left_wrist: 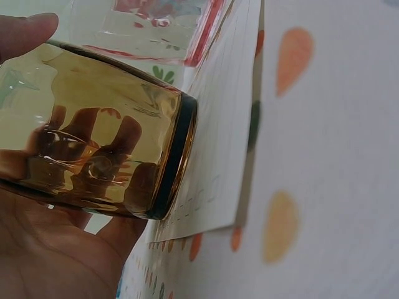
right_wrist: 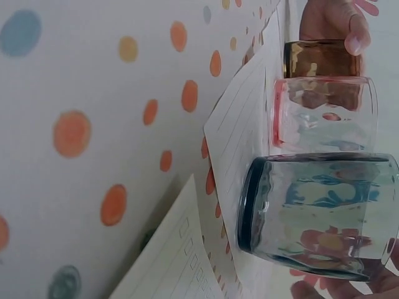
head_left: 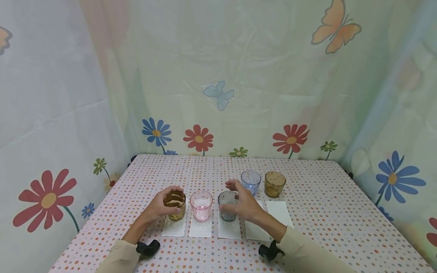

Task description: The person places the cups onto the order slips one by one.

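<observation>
Grey glass [right_wrist: 315, 212] stands within the right hand's [head_left: 244, 203] loose curve

The relation that matters is sideways: the grey glass lies just left of the right palm, between its thumb and raised fingers. Its axis is upright, its base on a paper card [head_left: 229, 230]. The right hand is plainly the nearer one. That grip is fairly wide, fingers bent and spread; I cannot tell whether any fingertip touches the glass.

The left hand [head_left: 159, 204] has its grip curled round the near amber glass [left_wrist: 103, 134], thumb on the near side, fingers showing through from behind. This glass lies to the right of the left palm, upright at the left end of the row.

Between the hands, apart from both, stands the pink glass [head_left: 201, 208]. The blue glass [head_left: 250, 181] and far amber glass [head_left: 275, 184] stand farther back on the tabletop [head_left: 191, 252], beyond the right hand.
</observation>
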Tool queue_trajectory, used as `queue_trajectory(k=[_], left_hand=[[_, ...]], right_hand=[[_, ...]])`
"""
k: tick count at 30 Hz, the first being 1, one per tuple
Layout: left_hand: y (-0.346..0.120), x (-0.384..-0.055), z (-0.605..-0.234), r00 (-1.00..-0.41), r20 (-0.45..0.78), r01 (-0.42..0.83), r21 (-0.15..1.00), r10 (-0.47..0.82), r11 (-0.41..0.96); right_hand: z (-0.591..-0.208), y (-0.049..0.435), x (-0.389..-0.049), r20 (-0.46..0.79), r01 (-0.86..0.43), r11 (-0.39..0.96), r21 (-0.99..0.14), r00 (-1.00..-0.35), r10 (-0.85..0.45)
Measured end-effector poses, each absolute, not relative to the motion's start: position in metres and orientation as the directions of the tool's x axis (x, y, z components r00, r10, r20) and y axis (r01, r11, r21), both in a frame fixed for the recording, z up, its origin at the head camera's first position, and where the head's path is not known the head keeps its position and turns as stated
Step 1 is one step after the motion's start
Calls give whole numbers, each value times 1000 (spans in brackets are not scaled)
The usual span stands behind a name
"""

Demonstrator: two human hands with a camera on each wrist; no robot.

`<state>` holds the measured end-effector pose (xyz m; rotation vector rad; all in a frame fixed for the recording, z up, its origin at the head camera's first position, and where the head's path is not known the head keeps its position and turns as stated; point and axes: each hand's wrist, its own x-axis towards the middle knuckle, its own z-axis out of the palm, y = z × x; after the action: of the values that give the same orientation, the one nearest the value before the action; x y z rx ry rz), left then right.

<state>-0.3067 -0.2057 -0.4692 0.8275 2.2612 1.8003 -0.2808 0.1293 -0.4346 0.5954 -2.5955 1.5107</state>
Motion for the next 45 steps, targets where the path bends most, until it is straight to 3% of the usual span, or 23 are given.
queue_trajectory(k=[23, 34, 45], left_hand=[[-206, -306, -469, -847, 237, 341, 929, 475, 144], [-205, -306, -469, -851, 223, 331, 931, 476, 155], [-205, -305, -468, -846, 235, 339, 930, 479, 143]], right_hand=[[-426, 148, -292, 492, -514, 352, -782, -856, -158], [-424, 159, -306, 500, -459, 435, -774, -866, -25], [-425, 170, -316, 475, -417, 468, -779, -880, 7]])
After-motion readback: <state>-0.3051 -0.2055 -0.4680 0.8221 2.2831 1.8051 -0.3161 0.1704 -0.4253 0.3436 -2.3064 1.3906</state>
